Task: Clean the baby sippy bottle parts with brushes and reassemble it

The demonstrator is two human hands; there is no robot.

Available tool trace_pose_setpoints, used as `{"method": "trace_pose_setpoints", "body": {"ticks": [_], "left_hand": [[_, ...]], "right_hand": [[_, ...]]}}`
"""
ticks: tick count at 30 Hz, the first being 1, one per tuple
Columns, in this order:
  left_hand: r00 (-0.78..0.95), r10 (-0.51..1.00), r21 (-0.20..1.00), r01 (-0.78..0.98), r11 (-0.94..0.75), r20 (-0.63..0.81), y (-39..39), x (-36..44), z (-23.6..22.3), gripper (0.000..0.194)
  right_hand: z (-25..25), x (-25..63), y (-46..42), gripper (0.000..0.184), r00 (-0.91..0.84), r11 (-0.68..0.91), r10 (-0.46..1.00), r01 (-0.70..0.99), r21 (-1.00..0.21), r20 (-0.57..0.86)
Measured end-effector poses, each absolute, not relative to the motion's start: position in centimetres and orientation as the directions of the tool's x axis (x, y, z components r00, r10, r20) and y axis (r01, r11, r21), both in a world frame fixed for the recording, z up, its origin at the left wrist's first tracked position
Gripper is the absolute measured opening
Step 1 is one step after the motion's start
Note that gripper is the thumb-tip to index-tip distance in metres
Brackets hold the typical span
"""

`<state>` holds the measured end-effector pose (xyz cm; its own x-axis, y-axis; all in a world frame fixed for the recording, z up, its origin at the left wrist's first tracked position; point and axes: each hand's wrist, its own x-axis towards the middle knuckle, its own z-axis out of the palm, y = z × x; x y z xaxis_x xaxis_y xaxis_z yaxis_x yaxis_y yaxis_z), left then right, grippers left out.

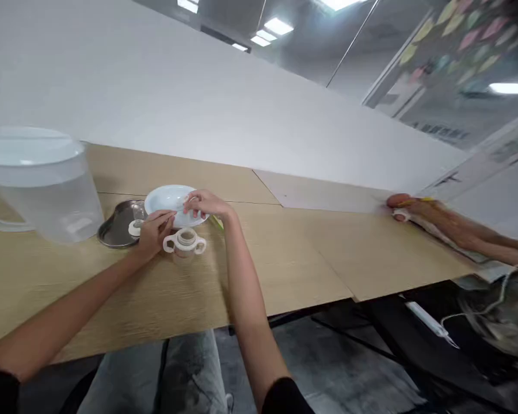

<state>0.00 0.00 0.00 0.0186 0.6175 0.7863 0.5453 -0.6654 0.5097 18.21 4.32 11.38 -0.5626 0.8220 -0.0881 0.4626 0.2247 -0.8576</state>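
Note:
Both hands meet over a white bowl [162, 197], fingertips bent together. My left hand [154, 231] is closed in a pinch near the bowl's front rim. My right hand [206, 204] is closed too, pinching above the bowl's right side. A small clear thing seems to lie between the fingers, too faint to name. Just in front of the hands stands an uncapped clear baby bottle [185, 248] with two white handles. Left of my left hand, a kidney-shaped metal tray [114, 227] holds a white ring cap [135, 227] and a clear piece. Something yellow-green [216, 222] shows behind my right wrist.
A large lidded pitcher [64, 201] of clear plastic stands at the left. The wooden table [280, 253] runs along a white wall [207, 115]. A baby manikin [449, 221] lies at the far right. Below it are a power strip [427, 319] and cable.

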Motion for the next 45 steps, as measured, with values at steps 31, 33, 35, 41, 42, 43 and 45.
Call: {"method": "trace_pose_setpoints", "body": {"ticks": [31,33,35,41,42,43,45], "left_hand": [[0.061,0.612,0.492,0.535,-0.687,0.788,-0.2,0.6,0.2,0.027],[0.066,0.604,0.486,0.529,-0.696,0.794,-0.2,0.6,0.2,0.027],[0.066,0.606,0.488,0.527,-0.696,0.792,-0.2,0.6,0.2,0.027],[0.073,0.620,0.498,0.525,-0.690,0.781,-0.3,0.5,0.2,0.026],[0.077,0.621,0.498,0.525,-0.690,0.780,-0.3,0.5,0.2,0.026],[0.081,0.621,0.495,0.528,-0.690,0.780,-0.2,0.5,0.2,0.026],[0.077,0.614,0.480,0.550,-0.683,0.786,-0.2,0.4,0.3,0.026]], "right_hand": [[7.1,14.6,5.7,0.009,-0.389,0.392,0.919,0.887,-0.244,0.060],[7.3,14.5,5.6,0.010,-0.415,0.420,0.906,0.856,-0.302,0.083],[7.7,14.6,5.6,0.010,-0.429,0.436,0.897,0.821,-0.370,0.106],[9.1,15.4,5.4,0.011,-0.457,0.453,0.877,0.682,-0.574,0.148],[9.3,15.6,5.4,0.011,-0.464,0.448,0.874,0.655,-0.609,0.145],[9.4,15.8,5.3,0.011,-0.476,0.441,0.869,0.623,-0.646,0.134],[9.7,16.2,5.3,0.011,-0.519,0.407,0.851,0.550,-0.730,0.083]]}}
